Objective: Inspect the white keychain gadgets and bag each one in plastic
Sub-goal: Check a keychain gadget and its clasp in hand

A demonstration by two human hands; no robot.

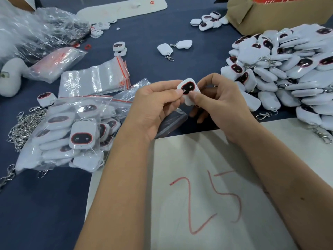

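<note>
A white keychain gadget (187, 87) with a dark, red-rimmed oval face is held above the table's middle, face up toward me. My left hand (155, 109) pinches its left side between thumb and fingers. My right hand (218, 103) pinches its right lower side, thumb on the front. A big heap of unbagged white gadgets (288, 73) lies at the right. Bagged gadgets (72, 134) are piled at the left. A stack of empty red-zip plastic bags (95, 78) lies behind my left hand.
A white sheet marked "25" in red (207, 195) lies under my forearms. Loose metal chains (19, 127) sit at the far left, crumpled plastic (36, 33) at the back left, a cardboard box (277, 11) at the back right. A few stray gadgets (173, 47) dot the blue cloth.
</note>
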